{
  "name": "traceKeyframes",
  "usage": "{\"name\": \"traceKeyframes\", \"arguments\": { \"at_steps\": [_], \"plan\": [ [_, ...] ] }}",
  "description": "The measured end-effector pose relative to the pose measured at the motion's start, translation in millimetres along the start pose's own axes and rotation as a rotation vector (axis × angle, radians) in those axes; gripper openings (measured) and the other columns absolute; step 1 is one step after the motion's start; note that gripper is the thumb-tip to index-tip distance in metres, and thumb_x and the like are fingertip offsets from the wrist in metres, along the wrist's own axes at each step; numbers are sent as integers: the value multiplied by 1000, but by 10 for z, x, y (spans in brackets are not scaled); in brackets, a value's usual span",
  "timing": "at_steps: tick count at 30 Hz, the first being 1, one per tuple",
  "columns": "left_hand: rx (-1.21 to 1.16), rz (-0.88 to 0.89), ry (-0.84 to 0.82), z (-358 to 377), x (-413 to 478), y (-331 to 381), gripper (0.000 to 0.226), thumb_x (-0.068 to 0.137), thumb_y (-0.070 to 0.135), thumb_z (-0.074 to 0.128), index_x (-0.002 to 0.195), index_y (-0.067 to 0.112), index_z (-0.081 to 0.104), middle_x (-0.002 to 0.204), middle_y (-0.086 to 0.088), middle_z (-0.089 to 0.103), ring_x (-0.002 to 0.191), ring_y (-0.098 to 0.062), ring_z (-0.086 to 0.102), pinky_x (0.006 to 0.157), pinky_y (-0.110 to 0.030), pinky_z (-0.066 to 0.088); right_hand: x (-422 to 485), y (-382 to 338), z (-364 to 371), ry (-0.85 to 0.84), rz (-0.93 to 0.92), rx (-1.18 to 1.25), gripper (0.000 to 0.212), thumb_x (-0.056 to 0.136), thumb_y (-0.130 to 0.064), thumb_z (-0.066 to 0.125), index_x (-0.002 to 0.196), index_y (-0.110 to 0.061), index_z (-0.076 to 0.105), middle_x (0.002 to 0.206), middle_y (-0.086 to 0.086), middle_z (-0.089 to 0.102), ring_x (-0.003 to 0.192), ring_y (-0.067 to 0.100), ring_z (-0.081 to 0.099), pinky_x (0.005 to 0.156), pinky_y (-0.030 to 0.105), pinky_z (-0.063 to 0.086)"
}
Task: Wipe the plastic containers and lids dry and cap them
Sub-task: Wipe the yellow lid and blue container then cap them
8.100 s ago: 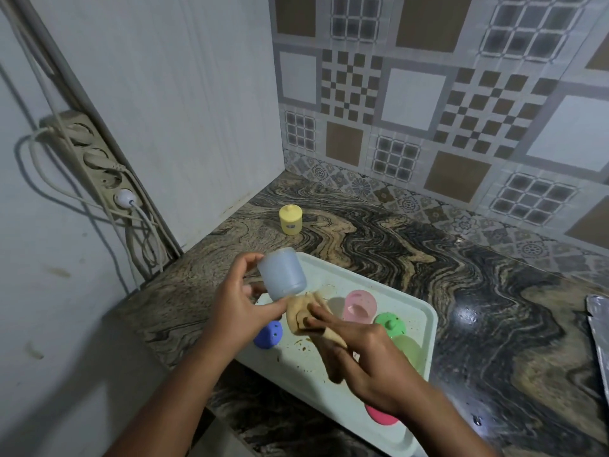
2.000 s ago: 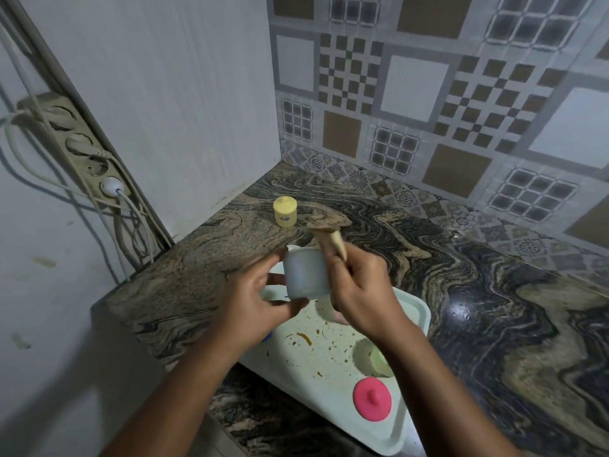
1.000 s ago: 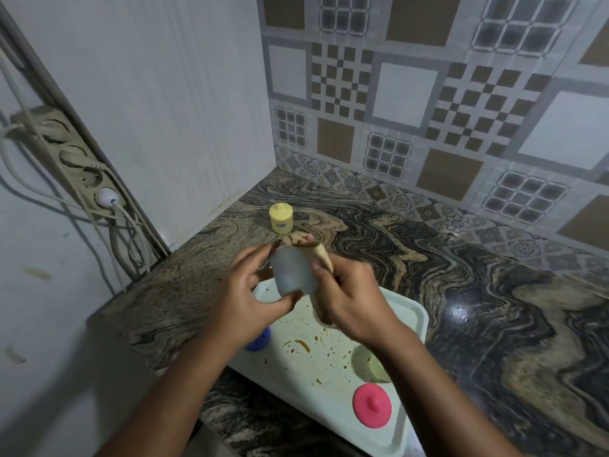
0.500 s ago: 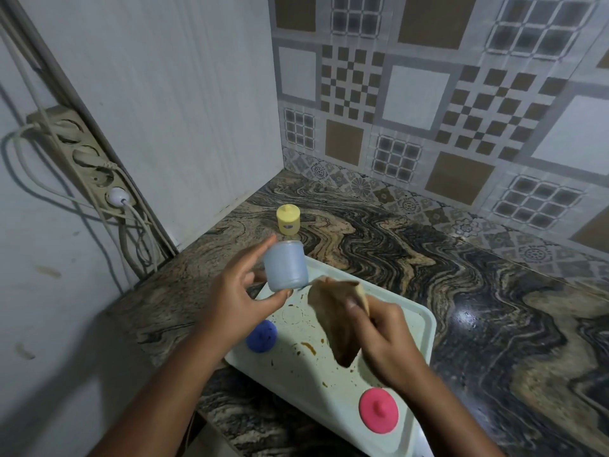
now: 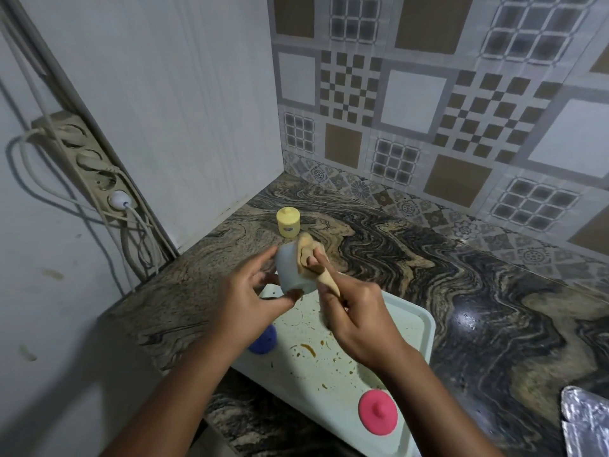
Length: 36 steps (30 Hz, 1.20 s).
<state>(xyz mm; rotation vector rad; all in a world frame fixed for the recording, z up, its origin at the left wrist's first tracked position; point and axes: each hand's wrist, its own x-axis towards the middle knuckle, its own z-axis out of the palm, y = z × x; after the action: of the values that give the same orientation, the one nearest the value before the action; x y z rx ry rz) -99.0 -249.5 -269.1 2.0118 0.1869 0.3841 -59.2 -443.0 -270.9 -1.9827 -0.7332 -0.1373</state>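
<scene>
We are drying. Nearest, a pink round plastic lid point(image 5: 378, 413) and a blue one point(image 5: 263, 338) wait on the stained white tray point(image 5: 423, 328). Above it our left hand point(image 5: 252, 300) grips the pale blue plastic container point(image 5: 290, 270); our right hand point(image 5: 357, 319) presses the tan cloth point(image 5: 308, 258) against it. Capping should follow. Beyond stands a capped yellow plastic container point(image 5: 287, 222).

We see only part of the blue lid point(image 5: 262, 340), the left hand point(image 5: 245, 305) covering the rest; the tray point(image 5: 420, 328) runs under both forearms; a silvery object point(image 5: 585, 420) is cut off at the right edge.
</scene>
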Motion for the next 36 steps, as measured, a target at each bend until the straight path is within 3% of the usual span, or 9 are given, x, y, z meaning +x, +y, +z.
{"name": "traceKeyframes", "arguments": {
  "at_steps": [2, 7, 11, 14, 20, 23, 26, 29, 36],
  "plan": [
    [34, 4, 35, -49, 9, 5, 80, 63, 12, 93, 133, 30, 58, 101, 5, 75, 91, 1, 70, 76, -12, 52, -93, 37, 14, -42, -30, 14, 41, 100, -31, 45, 134, -21, 64, 68, -23, 56, 56, -1, 50, 62, 32, 47],
    [27, 35, 52, -154, 16, 19, 77, 64, 8, 91, 123, 41, 53, 113, 25, 64, 96, 4, 68, 77, -27, 58, -274, 57, -60, -239, -46, 96, 29, 104, -22, 43, 98, -22, 71, 63, -1, 61, 58, 12, 56, 83, 43, 55],
    [11, 81, -3, -157, -15, 64, 84, 71, 9, 87, 127, 58, 49, 133, 26, 55, 103, 4, 67, 90, -33, 57, -294, 4, -92, 50, 136, 223, 42, 99, -33, 44, 65, -10, 56, 52, 1, 59, 48, 14, 54, 55, 35, 52],
    [46, 105, -31, -102, -44, 59, 88, 71, 18, 89, 139, 51, 43, 139, 23, 51, 106, 9, 63, 92, -27, 53, -120, -89, -122, 263, 187, 374, 42, 98, -30, 48, 75, 3, 58, 57, -4, 50, 52, 1, 42, 48, 24, 37],
    [-13, 114, -61, 39, -65, 62, 82, 65, 16, 93, 132, 39, 53, 131, 9, 62, 110, 4, 64, 82, -24, 59, 160, -120, -46, 217, 179, 249, 39, 101, -39, 45, 75, -12, 57, 55, 11, 55, 51, 35, 54, 49, 51, 44],
    [-7, 121, -74, 56, -57, 35, 83, 66, 16, 92, 133, 40, 50, 133, 8, 61, 112, 0, 65, 86, -23, 58, 158, -143, 49, 138, 142, 150, 33, 100, -30, 46, 112, -14, 72, 87, -15, 74, 76, -2, 70, 64, 22, 52],
    [23, 146, -59, 52, -40, -21, 84, 65, 17, 93, 137, 30, 53, 134, 13, 56, 114, -6, 64, 92, -34, 58, 99, -104, 71, 53, 48, 57, 47, 101, -23, 47, 147, -11, 54, 139, 8, 65, 103, -9, 58, 87, -2, 36],
    [27, 153, -53, 36, -51, -59, 85, 66, 18, 90, 141, 25, 51, 134, 11, 56, 117, -4, 62, 97, -32, 55, -3, -87, 56, 27, -1, 21, 49, 100, -19, 50, 148, -15, 51, 114, 27, 70, 67, -21, 46, 72, -4, 32],
    [27, 175, 58, -75, 47, -84, 87, 65, 5, 91, 141, 18, 52, 130, 9, 54, 114, 8, 58, 94, -20, 53, -334, -12, 18, -160, -144, -39, 43, 97, 0, 58, 138, -11, 63, 107, 12, 72, 76, -7, 47, 76, 3, 33]
  ]
}}
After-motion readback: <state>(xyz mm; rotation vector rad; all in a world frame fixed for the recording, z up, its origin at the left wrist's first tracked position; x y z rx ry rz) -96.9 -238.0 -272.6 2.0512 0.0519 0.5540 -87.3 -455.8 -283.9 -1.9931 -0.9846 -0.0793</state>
